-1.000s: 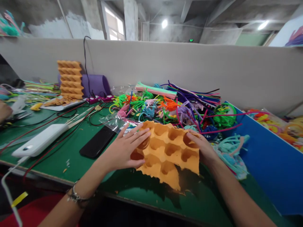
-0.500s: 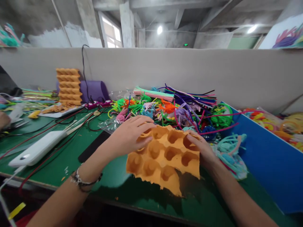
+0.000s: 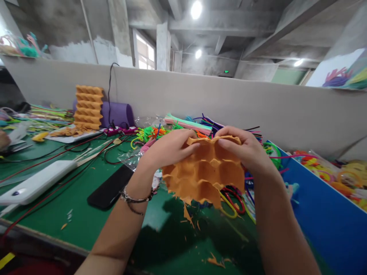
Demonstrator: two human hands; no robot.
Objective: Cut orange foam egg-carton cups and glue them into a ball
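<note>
An orange egg carton with torn lower edges is held up above the green table. My left hand grips its upper left edge, thumb on the near side. At the upper right edge, my right hand pinches the carton in the same way, close to the left one. Both sets of fingers are partly hidden behind the carton. Orange scraps show just below its torn edge, and more shreds lie near the table's front.
Bundles of coloured pipe cleaners are heaped behind the carton. A black phone and a white glue gun with cables lie left. Another orange egg carton leans upright at the back. A blue box wall borders the right.
The carton has been raised and tilted more upright. My right hand has moved up to its top edge, nearer my left hand. Orange scraps now show on the table beneath.
</note>
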